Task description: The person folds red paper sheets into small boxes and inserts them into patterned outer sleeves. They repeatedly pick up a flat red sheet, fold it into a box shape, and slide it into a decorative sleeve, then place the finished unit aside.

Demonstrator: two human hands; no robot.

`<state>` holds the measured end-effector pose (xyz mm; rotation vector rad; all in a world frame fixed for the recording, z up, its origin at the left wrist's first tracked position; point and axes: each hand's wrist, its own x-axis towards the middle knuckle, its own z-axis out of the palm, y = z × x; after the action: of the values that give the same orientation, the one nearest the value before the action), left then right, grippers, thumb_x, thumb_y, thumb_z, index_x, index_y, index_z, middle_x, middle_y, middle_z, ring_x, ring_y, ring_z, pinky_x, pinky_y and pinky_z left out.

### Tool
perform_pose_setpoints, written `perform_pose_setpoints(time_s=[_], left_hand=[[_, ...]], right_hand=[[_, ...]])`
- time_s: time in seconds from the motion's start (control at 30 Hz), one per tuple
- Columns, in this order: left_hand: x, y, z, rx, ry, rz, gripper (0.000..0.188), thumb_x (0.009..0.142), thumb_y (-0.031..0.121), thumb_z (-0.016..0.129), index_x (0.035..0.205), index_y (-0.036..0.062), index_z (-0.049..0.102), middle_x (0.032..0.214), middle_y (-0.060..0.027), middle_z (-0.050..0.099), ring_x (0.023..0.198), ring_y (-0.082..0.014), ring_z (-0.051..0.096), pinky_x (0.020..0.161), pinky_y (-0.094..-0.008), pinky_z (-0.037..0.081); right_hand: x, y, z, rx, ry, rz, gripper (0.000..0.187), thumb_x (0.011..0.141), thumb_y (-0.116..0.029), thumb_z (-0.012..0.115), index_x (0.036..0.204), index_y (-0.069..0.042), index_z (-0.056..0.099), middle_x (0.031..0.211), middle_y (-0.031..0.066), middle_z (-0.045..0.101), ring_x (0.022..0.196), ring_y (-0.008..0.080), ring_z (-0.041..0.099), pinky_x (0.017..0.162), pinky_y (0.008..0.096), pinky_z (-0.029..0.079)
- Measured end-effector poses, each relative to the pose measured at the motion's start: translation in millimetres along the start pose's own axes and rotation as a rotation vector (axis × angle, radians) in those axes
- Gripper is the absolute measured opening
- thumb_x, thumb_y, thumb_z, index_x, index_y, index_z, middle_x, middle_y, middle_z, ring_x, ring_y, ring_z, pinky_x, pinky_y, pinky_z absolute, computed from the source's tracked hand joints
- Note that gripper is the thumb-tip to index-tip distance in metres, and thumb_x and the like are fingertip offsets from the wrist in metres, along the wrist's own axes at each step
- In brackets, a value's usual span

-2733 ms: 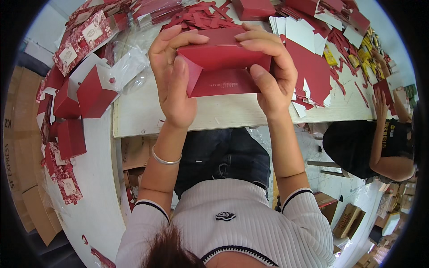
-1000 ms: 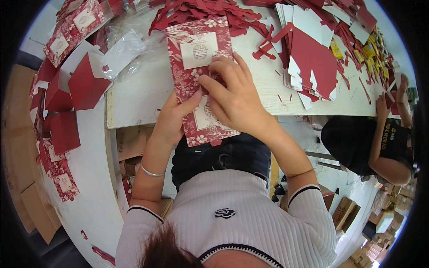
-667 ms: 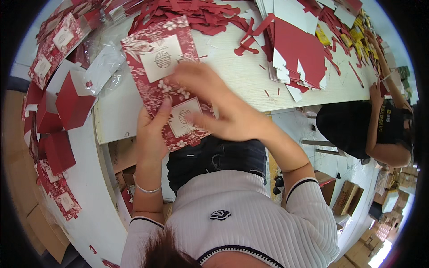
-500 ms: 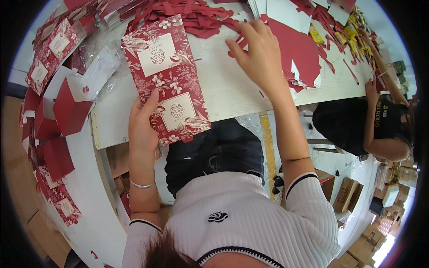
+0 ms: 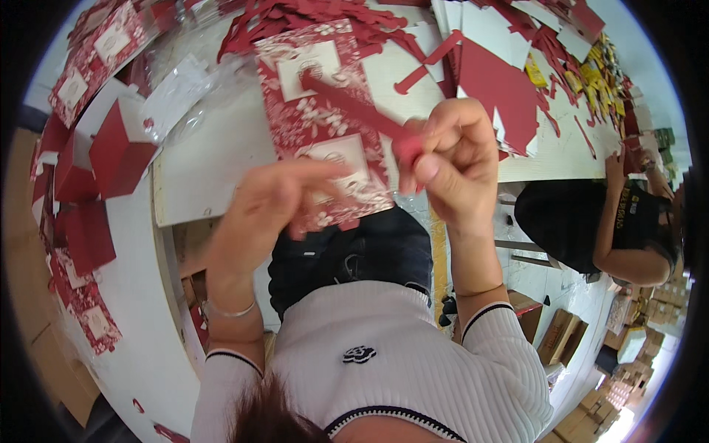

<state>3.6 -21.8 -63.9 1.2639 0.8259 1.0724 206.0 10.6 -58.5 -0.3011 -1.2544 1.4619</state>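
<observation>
A flattened red box sleeve (image 5: pixel 325 125) with a white floral print and two pale label panels lies on the white worktable (image 5: pixel 214 162), its near end over the table's edge. My right hand (image 5: pixel 450 159) pinches a long red paper strip (image 5: pixel 354 107) that slants up-left across the sleeve. My left hand (image 5: pixel 269 210), blurred, hovers with fingers spread just over the sleeve's near edge, holding nothing.
Heaps of red paper strips (image 5: pixel 310 15) and white-backed card blanks (image 5: pixel 502 74) cover the far table. Folded red boxes (image 5: pixel 114 151) and more printed sleeves (image 5: pixel 96 44) lie to the left. Another person in black (image 5: pixel 598 214) works at the right, cardboard cartons (image 5: pixel 561 336) below.
My right hand came back from the strip pile holding a red strip over the sleeve. My left hand let go of the sleeve, which now lies on the table.
</observation>
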Motion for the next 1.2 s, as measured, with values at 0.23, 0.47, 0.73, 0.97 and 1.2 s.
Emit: perform_pose_setpoints(time_s=[0.23, 0.47, 0.73, 0.97, 1.2], left_hand=[[14, -8, 11, -0.173, 0.189, -0.107, 0.027, 0.090, 0.023, 0.048, 0.101, 0.0000, 0.058, 0.068, 0.0007, 0.055, 0.050, -0.0022, 0.043, 0.040, -0.0173, 0.034], [15, -5, 16, 0.182, 0.448, 0.317, 0.017, 0.085, 0.010, 0.056, 0.097, -0.0017, 0.059, 0.079, -0.0028, 0.054, 0.061, -0.0050, 0.048, 0.052, -0.0175, 0.041], [6, -2, 26, 0.116, 0.294, 0.328, 0.022, 0.082, -0.003, 0.050, 0.102, -0.0040, 0.057, 0.096, -0.0082, 0.057, 0.081, -0.0115, 0.058, 0.067, -0.0216, 0.048], [4, 0, 19, 0.284, 0.227, 0.375, 0.019, 0.081, 0.001, 0.054, 0.099, -0.0038, 0.060, 0.086, -0.0093, 0.062, 0.073, -0.0105, 0.059, 0.062, -0.0223, 0.049], [4, -6, 22, 0.325, 0.293, 0.386, 0.015, 0.081, 0.005, 0.059, 0.093, -0.0032, 0.062, 0.083, -0.0099, 0.064, 0.071, -0.0119, 0.060, 0.064, -0.0214, 0.047]], right_hand=[[-21, 14, 12, -0.084, -0.211, 0.009, 0.017, 0.077, 0.004, 0.053, 0.093, 0.007, 0.057, 0.089, 0.0190, 0.062, 0.086, 0.0256, 0.060, 0.078, 0.0329, 0.046], [-23, 14, 13, -0.271, -0.055, 0.010, 0.012, 0.077, -0.006, 0.062, 0.081, 0.005, 0.061, 0.081, 0.0130, 0.061, 0.078, 0.0177, 0.056, 0.066, 0.0261, 0.043], [-1, 13, 32, -0.552, 0.073, -0.035, 0.007, 0.075, -0.004, 0.065, 0.077, 0.001, 0.060, 0.067, 0.0041, 0.058, 0.062, 0.0111, 0.052, 0.061, 0.0232, 0.039], [0, 6, 41, -0.440, 0.235, 0.239, 0.007, 0.073, -0.002, 0.066, 0.074, 0.000, 0.059, 0.062, 0.0018, 0.057, 0.055, 0.0082, 0.051, 0.059, 0.0225, 0.039], [-4, 12, 33, -0.652, 0.147, 0.105, 0.011, 0.073, 0.000, 0.065, 0.077, 0.000, 0.055, 0.065, 0.0017, 0.056, 0.059, 0.0063, 0.050, 0.055, 0.0190, 0.039]])
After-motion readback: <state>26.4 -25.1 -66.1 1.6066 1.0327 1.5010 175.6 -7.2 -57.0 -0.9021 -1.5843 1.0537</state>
